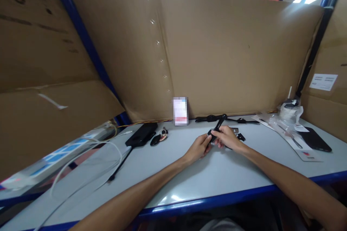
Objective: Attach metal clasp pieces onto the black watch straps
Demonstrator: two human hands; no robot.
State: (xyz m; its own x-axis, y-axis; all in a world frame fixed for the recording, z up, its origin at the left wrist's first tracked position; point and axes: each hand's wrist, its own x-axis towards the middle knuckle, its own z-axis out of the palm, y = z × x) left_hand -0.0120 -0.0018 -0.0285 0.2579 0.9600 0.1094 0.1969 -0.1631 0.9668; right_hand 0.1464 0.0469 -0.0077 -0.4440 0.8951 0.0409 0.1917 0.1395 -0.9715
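Both my hands meet above the table, closed on a black wristwatch (221, 121), one strap of which points up and away from me. My left hand (201, 147) pinches the watch from the left, fingers wrapped round its lower part. From the right, my right hand (225, 137) grips it near the case, with the thumb across it. The fingers hide much of the case. Small black pieces (240, 136) lie just right of my right hand. Behind, a black watch-like band (211, 118) and another thin black band (241, 121) lie along the cardboard.
A black power bank (142, 134) and a key fob (155, 140) lie to the left, near white cables (119, 155) and a power strip (58, 157). A blurred card (180, 112) leans on the cardboard wall (230, 50). Clear packaging (282, 122) and a black phone (316, 140) are right.
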